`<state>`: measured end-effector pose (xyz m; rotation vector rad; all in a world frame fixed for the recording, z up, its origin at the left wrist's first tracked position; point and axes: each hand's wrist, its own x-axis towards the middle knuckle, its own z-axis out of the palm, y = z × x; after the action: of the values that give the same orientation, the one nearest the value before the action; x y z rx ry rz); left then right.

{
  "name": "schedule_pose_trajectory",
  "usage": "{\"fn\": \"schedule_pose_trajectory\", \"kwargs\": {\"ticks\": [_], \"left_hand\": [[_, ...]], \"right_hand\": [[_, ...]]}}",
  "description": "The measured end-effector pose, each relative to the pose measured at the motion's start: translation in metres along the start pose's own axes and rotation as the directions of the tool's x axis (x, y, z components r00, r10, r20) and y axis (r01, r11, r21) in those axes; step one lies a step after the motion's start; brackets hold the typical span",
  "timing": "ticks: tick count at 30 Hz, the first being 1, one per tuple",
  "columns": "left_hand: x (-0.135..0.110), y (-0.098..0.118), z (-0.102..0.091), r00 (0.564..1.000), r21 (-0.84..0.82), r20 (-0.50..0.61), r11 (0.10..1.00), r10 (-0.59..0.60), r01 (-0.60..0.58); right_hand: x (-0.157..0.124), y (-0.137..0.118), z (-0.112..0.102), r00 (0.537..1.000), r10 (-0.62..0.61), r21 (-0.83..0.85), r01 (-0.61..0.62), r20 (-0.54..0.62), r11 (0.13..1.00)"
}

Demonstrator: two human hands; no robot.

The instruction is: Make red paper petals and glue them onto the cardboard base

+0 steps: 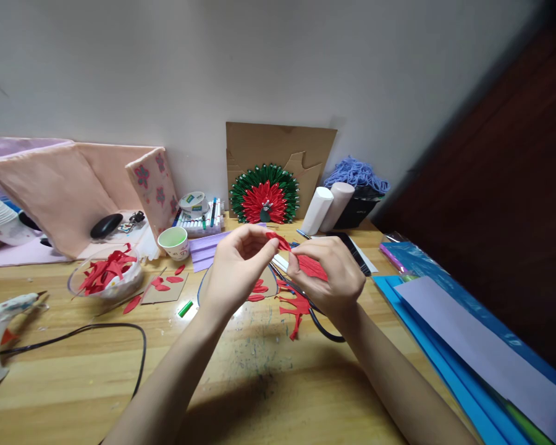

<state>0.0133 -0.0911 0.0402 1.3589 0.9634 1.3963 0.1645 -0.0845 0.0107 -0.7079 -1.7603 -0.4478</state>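
Observation:
Between my two hands is a small red crepe paper petal. My left hand pinches one end of it with thumb and forefinger. The other end is pinched by the fingertips of my right hand. Beneath the hands lie a folded piece of red crepe paper, ragged red scraps and a pair of scissors with black handles, partly hidden. A round blue-edged piece with red petals shows behind my left hand. More loose red petals rest on a small cardboard square to the left.
Against the wall leans a cardboard sheet with a green and red peacock. A bowl of red scraps, a paper cup and a glue gun with its cord stand left. Blue and white sheets lie right.

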Motion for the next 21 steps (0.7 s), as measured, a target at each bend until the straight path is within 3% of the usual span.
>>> {"fn": "schedule_pose_trajectory", "kwargs": {"ticks": [9,21], "left_hand": [[0.0015,-0.0019,0.0007,0.996,0.041,-0.057,0.997,0.065,-0.063],[0.0014,-0.0037,0.0001,1.000,0.090,-0.019,0.996,0.011,-0.010]], "right_hand": [[-0.0006,-0.0012,0.0002,1.000,0.002,0.008,-0.003,0.027,1.000],[-0.0007,-0.0008,0.0017,0.998,-0.035,0.003,0.035,0.061,0.999]]}}
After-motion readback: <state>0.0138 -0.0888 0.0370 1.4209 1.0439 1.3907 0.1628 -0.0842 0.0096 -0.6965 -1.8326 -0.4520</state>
